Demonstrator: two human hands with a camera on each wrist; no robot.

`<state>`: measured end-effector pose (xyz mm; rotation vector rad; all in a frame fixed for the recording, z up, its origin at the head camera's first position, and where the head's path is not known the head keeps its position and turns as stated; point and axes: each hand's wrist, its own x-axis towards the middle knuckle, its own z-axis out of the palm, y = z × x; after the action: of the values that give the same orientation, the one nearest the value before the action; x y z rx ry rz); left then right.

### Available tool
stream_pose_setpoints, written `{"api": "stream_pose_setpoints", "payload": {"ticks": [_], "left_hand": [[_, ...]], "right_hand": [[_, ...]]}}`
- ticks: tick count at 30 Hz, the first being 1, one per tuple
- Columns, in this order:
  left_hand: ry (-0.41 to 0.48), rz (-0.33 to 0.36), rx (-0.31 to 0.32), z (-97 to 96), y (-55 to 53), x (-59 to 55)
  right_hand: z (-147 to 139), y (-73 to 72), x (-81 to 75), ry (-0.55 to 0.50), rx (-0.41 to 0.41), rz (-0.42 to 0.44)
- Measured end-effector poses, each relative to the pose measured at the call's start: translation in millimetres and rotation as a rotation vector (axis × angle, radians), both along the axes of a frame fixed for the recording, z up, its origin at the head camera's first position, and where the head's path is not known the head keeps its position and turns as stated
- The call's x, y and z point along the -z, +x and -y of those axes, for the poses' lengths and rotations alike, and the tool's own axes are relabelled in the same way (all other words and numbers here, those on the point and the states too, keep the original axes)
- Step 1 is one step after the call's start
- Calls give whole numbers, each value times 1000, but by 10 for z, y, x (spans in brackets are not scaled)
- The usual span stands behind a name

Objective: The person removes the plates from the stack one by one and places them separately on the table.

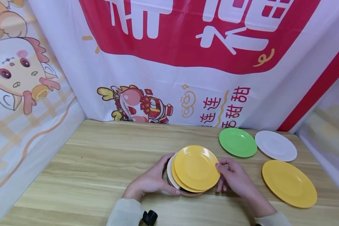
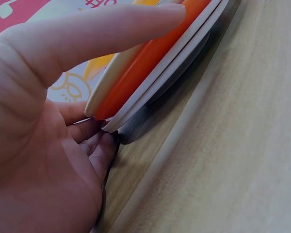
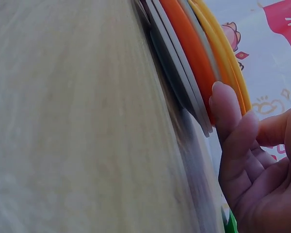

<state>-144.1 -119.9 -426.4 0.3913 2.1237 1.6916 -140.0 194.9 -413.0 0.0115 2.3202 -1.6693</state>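
A stack of small round plates sits on the table in the middle of the head view. Its uppermost yellow plate (image 1: 196,168) lies a little to the right over a second yellow one (image 1: 177,179). Below them, the left wrist view shows a cream plate, an orange plate (image 2: 145,60) and white rims, with a dark piece lowest. My left hand (image 1: 153,180) grips the stack's left edge, thumb in front and fingers behind. At the right edge, my right hand (image 1: 235,177) pinches the uppermost yellow plate between thumb and fingers; the exact finger contact is partly hidden.
To the right on the wooden table (image 1: 101,166) lie a green plate (image 1: 238,142), a white plate (image 1: 276,146) and a larger yellow plate (image 1: 289,183), apart from one another. A printed cloth (image 1: 164,75) hangs along the table's back edge, with more cloth at both sides.
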Motion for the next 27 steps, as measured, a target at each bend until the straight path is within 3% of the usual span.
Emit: {"api": "stream_pose_setpoints", "payload": {"ticks": [10,17,27], "left_hand": [[-2,8,-4,-9,1,2],[3,-1,2,-10,4,1],[-11,-3,-1,-9,-2,14]], "right_hand": [[14,-2,-6,94,87,-36],[-29,-46,-34,-7,179,9],[-62,-51,-24,-66,143,-37]]}}
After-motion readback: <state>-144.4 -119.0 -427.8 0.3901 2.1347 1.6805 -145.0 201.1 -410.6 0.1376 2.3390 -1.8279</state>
